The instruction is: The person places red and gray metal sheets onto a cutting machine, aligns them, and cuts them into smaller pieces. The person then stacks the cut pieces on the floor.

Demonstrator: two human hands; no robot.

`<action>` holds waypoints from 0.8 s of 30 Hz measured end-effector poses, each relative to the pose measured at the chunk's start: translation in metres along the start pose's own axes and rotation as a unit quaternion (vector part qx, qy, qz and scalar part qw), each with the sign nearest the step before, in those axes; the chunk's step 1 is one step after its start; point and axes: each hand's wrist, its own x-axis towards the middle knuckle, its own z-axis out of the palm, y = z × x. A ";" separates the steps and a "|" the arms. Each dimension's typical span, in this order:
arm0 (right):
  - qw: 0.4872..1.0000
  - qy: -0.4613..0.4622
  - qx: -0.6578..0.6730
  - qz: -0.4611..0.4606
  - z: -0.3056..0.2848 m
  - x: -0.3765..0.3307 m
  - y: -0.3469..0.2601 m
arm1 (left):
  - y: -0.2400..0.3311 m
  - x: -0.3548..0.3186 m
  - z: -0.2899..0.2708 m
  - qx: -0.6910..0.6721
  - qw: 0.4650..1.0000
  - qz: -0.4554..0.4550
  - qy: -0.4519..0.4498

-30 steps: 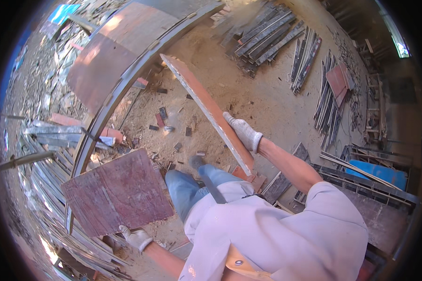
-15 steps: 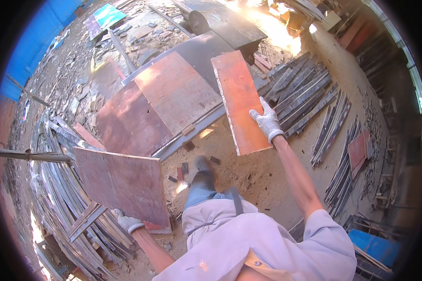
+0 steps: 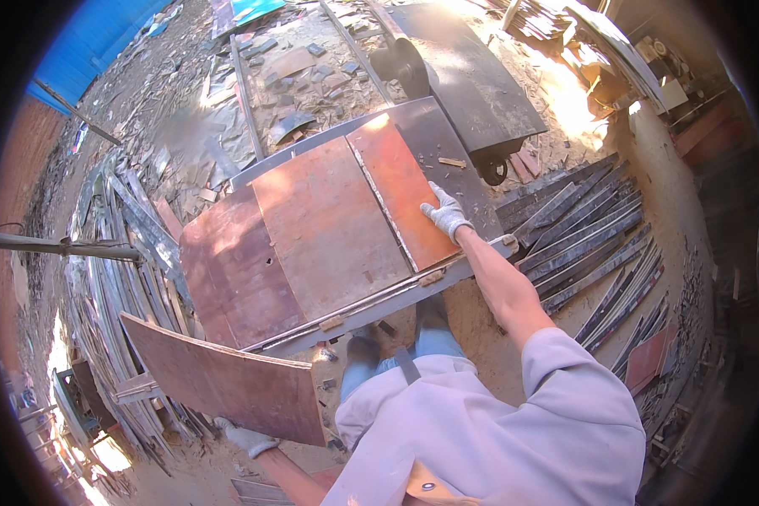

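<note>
My gloved right hand (image 3: 449,212) grips the right edge of a narrow orange plywood board (image 3: 409,194), thumb on its upper face. That board lies on the metal saw table, its left edge along a wider reddish-brown board (image 3: 333,223). A darker brown board (image 3: 232,261) lies farther left on the same table. Low on the left, my gloved left hand (image 3: 249,438) holds a large brown plywood panel (image 3: 228,375) by its lower edge. This panel is tilted up on edge before the table's left corner. The left fingers are partly hidden behind it.
Long wood strips (image 3: 118,278) are heaped at the left, beside a horizontal pole (image 3: 63,246). More dark strips (image 3: 582,228) lie on the right. A dark metal machine table (image 3: 481,84) stands beyond the saw table. Offcuts (image 3: 312,84) litter the far ground.
My right hand has brought the orange board down onto the table, beside the wider board. My body has come closer to the table. The left panel has swung lower and leans more.
</note>
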 end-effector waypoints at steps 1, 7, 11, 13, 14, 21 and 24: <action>0.999 -0.034 -0.014 -0.001 0.002 0.001 0.004 | -0.009 0.020 -0.047 0.016 0.999 0.023 -0.034; 0.939 -0.174 -0.296 0.001 -0.016 0.012 -0.003 | -0.066 -0.081 -0.056 0.063 0.994 0.036 0.080; 0.880 -0.214 -0.419 -0.069 -0.016 0.028 -0.003 | -0.100 -0.103 -0.080 0.052 0.993 0.047 0.095; 0.851 -0.230 -0.464 -0.091 -0.015 0.032 -0.006 | -0.115 -0.129 -0.064 0.058 0.989 0.048 0.129; 0.839 -0.236 -0.477 -0.113 -0.015 0.032 -0.012 | -0.119 -0.136 -0.077 0.055 0.988 0.046 0.135; 0.872 -0.152 -0.455 -0.102 -0.007 0.004 -0.046 | -0.163 -0.133 -0.135 0.046 0.964 0.099 0.241; 0.923 -0.187 -0.289 -0.173 0.007 -0.047 -0.064 | -0.167 -0.108 -0.139 0.075 0.944 0.124 0.295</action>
